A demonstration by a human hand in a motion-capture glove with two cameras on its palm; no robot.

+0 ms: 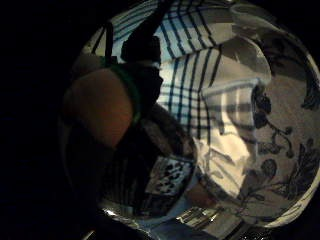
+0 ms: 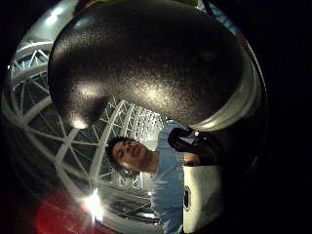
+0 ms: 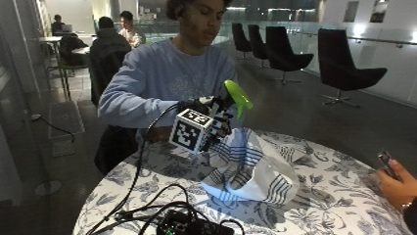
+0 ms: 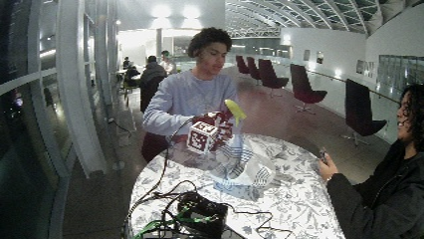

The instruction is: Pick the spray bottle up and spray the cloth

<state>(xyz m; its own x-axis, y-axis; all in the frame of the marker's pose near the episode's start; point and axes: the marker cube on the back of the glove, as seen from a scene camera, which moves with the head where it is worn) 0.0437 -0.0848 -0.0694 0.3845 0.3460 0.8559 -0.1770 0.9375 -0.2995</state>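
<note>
A spray bottle with a green head point(image 3: 238, 98) point(image 4: 234, 110) is held upright in my gloved right hand point(image 3: 218, 120) point(image 4: 222, 127), whose fingers curl round its neck. The bottle hangs just above the far edge of a white cloth with blue stripes point(image 3: 251, 171) point(image 4: 245, 172), which lies bunched up on the table. Its nozzle points to the right, over the cloth. The little finger side palm view looks down on the striped cloth point(image 1: 200, 85). The bottle's body is hidden behind the hand.
The round table has a blue floral tablecloth point(image 3: 326, 205) point(image 1: 295, 125). A black device with cables point(image 3: 189, 225) sits at the near edge. Dark chairs point(image 3: 345, 73) stand beyond the table.
</note>
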